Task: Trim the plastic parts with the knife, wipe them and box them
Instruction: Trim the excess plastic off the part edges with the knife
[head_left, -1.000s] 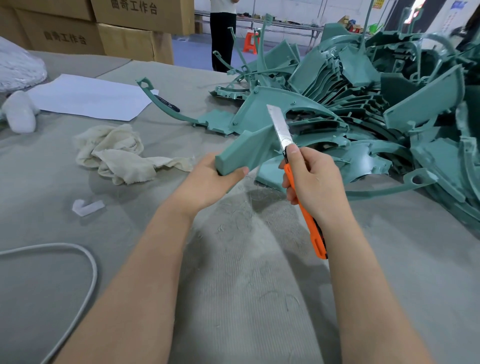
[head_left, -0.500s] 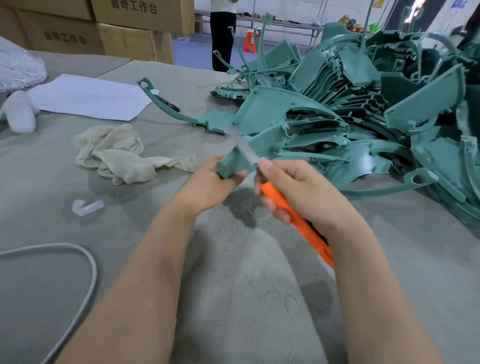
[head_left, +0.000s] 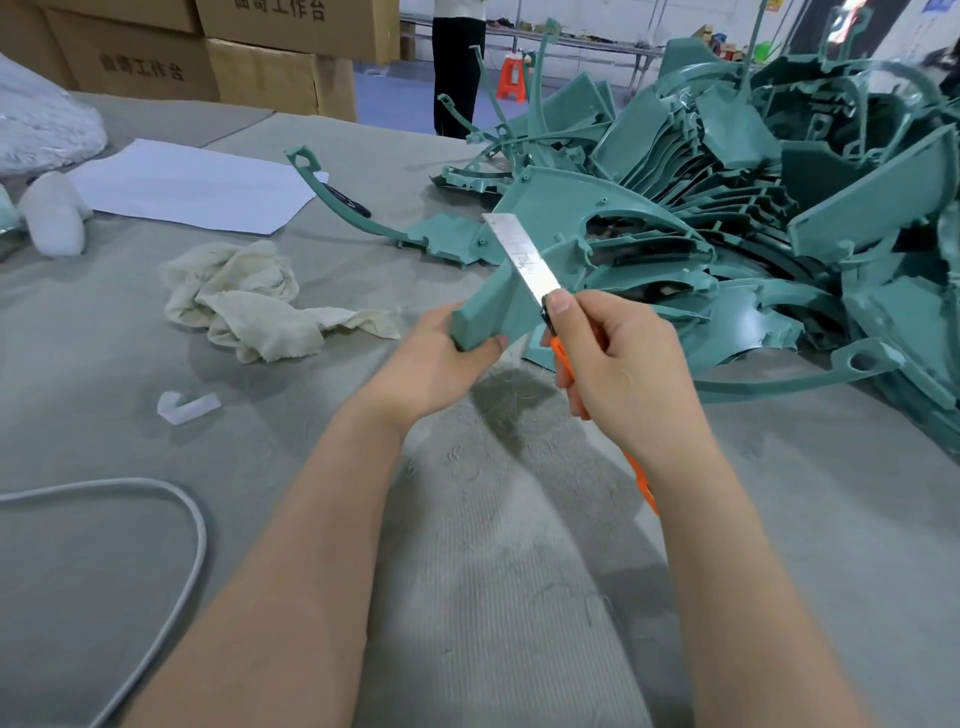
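My left hand (head_left: 435, 361) grips the near end of a teal plastic part (head_left: 491, 304), held up over the grey felt table (head_left: 519, 571). My right hand (head_left: 618, 364) holds an orange utility knife (head_left: 563, 364) with my thumb on its top. The long steel blade (head_left: 522, 254) points up and to the left and lies against the part's upper right edge. Thin plastic shavings lie on the felt below my hands.
A large heap of teal plastic parts (head_left: 753, 197) fills the right side. A crumpled cream rag (head_left: 249, 301) lies left of my hands, with white paper (head_left: 192, 187) behind it. Cardboard boxes (head_left: 249, 57) stand at the back left. A grey cable (head_left: 156, 519) curves at lower left.
The knife swept down along the part's edge toward me, then returned up. The blade now stands again at the upper edge, as it did a second ago.
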